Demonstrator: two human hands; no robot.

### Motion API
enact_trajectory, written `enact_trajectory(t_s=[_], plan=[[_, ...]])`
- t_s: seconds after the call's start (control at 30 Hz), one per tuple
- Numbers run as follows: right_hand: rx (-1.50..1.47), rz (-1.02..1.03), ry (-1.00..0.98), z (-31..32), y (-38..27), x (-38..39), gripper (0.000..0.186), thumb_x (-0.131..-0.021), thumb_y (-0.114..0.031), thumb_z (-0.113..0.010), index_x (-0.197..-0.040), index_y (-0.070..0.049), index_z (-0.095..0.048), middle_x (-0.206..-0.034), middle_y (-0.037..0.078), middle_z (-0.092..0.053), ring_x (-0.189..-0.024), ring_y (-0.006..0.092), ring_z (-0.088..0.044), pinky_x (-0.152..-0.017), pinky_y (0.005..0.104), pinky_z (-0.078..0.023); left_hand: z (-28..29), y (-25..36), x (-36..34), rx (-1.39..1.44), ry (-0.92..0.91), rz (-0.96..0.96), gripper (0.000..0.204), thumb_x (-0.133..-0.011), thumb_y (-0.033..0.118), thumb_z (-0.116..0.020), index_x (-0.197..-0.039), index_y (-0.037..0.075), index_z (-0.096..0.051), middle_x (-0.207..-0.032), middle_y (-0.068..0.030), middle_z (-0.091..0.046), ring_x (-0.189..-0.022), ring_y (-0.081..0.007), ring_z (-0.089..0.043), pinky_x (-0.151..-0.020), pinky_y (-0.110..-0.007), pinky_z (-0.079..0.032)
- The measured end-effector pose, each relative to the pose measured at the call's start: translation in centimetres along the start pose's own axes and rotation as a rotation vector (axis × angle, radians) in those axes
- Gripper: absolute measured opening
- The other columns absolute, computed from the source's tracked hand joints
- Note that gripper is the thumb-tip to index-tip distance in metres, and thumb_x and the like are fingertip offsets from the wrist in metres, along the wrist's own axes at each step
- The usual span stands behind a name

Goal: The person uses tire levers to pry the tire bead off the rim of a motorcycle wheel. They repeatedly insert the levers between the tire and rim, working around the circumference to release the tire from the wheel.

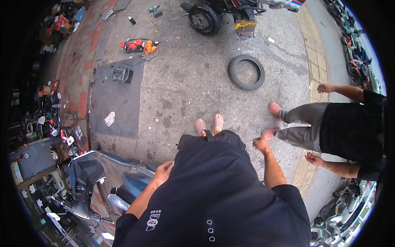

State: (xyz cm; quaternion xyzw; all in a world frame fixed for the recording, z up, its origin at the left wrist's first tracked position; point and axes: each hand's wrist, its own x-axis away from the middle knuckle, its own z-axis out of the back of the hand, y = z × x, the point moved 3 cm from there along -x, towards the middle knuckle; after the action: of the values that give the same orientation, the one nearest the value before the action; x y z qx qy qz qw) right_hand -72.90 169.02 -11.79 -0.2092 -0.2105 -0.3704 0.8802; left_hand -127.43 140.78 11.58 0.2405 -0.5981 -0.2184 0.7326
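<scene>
My left hand (163,171) hangs at the left side of my dark clothing, its fingertips partly hidden beside the cloth. My right hand (260,145) hangs right of my hips with fingers curled; whether anything small is inside cannot be made out. My feet in pale slippers (209,122) stand on the pavement. Just left of my left hand is a blue-and-grey scooter (135,181). A loose black tire (247,87) lies on the ground ahead and to the right.
Another person (345,127) stands at right, both hands apart from mine. Ahead are a motorbike (205,20), orange-red tools with coiled hose (150,48), a green drill (156,11) and a black device (121,75) on a grey mat (115,99). Clutter lines the left; parked motorbikes line the right.
</scene>
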Motion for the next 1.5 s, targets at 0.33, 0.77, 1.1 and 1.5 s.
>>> enact_trajectory(t_s=[0.33,0.77,1.1,1.5], plan=[[-0.202,-0.021,0.094,4.7,-2.9,-1.7,0.004,-0.077,-0.008,-0.068,-0.079,-0.009,-0.064,-0.081,0.007,-0.071,-0.076,0.0226,-0.072,-0.067,0.0358,-0.057,0.4,-1.3,0.0,0.029,0.014,0.028,0.043,-0.105,0.029,-0.063,-0.139,0.003,-0.062,-0.110,-0.0134,-0.074,-0.089,-0.0149,-0.067,-0.079,-0.032,-0.054],[-0.209,-0.019,-0.013,3.0,-2.1,-1.7,0.006,-0.084,-0.005,-0.064,-0.078,-0.005,-0.062,-0.079,0.005,-0.068,-0.075,0.0152,-0.070,-0.067,0.0309,-0.058,-0.1,-1.1,0.4,0.028,0.064,0.023,0.038,-0.104,0.027,-0.065,-0.137,0.007,-0.066,-0.089,-0.0037,-0.070,-0.063,-0.0096,-0.054,-0.059,-0.029,-0.047],[-0.415,-0.181,-0.018,-4.4,3.6,-1.3,0.007,-0.080,-0.019,-0.074,-0.084,-0.014,-0.073,-0.092,0.003,-0.077,-0.087,0.0228,-0.074,-0.078,0.0355,-0.061,-0.9,-0.7,-0.5,0.018,0.024,-0.009,0.039,-0.105,0.028,-0.065,-0.137,0.007,-0.065,-0.091,-0.0039,-0.072,-0.063,-0.0090,-0.054,-0.058,-0.029,-0.047],[-0.246,-0.009,0.037,1.0,-1.6,-2.7,0.005,-0.081,-0.014,-0.068,-0.082,-0.008,-0.069,-0.080,0.001,-0.074,-0.075,0.0201,-0.073,-0.072,0.0329,-0.059,-0.2,-0.2,0.8,0.001,0.071,0.042,0.041,-0.105,0.029,-0.065,-0.139,0.008,-0.064,-0.094,-0.0055,-0.072,-0.068,-0.0104,-0.058,-0.062,-0.029,-0.049]])
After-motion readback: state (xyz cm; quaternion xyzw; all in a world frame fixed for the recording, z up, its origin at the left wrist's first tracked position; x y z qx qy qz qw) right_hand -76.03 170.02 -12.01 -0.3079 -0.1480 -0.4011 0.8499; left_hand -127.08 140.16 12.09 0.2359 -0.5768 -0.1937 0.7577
